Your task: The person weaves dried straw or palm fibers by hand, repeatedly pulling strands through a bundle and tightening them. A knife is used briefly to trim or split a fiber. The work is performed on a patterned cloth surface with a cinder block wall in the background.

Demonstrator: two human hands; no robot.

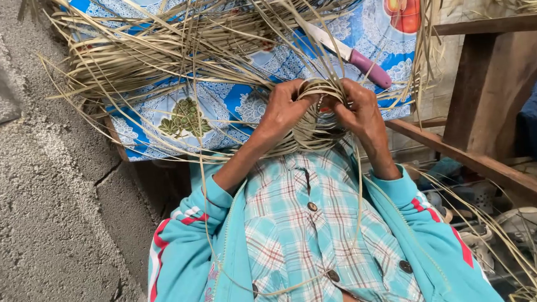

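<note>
You are looking at two hands, your left hand [284,108] and your right hand [359,107], both working on one small woven coil [318,112] of straw strips. One knife [352,56] with a pink handle is lying on one blue patterned cloth [239,102]. One large pile of loose straw strips [165,50] is spreading over that cloth; the single strips are too many to count. One wooden frame [488,108] is standing at your right.

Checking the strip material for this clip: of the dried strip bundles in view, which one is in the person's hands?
The small coiled bundle, gripped by left hand and right hand; the big loose heap lies untouched on the patterned cloth.
</note>
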